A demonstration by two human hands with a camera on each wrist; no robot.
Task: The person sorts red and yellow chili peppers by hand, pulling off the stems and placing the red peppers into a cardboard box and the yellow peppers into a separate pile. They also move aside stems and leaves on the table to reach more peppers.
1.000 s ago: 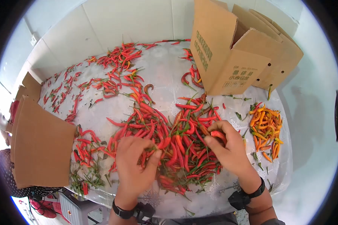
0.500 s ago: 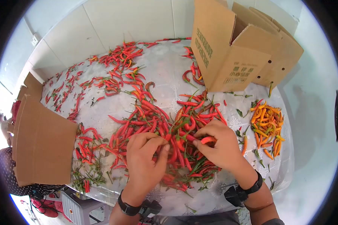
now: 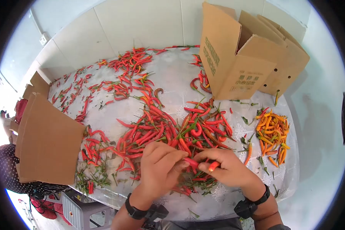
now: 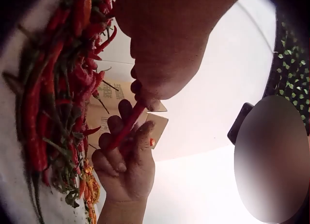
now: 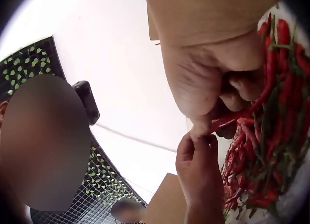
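Observation:
A red chili pepper (image 3: 192, 163) spans the gap between my two hands, low over the front of a big pile of red chilies (image 3: 157, 126). My left hand (image 3: 161, 168) pinches one end of it between thumb and fingertips. Curled fingers of my right hand (image 3: 230, 168) hold the rest of its length. By the right thumb, a red-orange chili end (image 3: 214, 166) pokes out of that same hand. The left wrist view shows the pepper (image 4: 128, 127) slanting from the left fingertips into the right fingers. In the right wrist view the fingertips meet at the pepper's end.
Orange chilies (image 3: 272, 132) lie heaped at the right. A cardboard box (image 3: 237, 73) stands at the back right, another cardboard box (image 3: 51, 142) at the left edge. Green stems (image 3: 94, 176) gather beside the left box. More red chilies (image 3: 130, 61) are scattered toward the wall.
Both hands have come closer together and nearer the table's front edge. A chili now lies between them, held from both sides; earlier the hands were apart over the pile.

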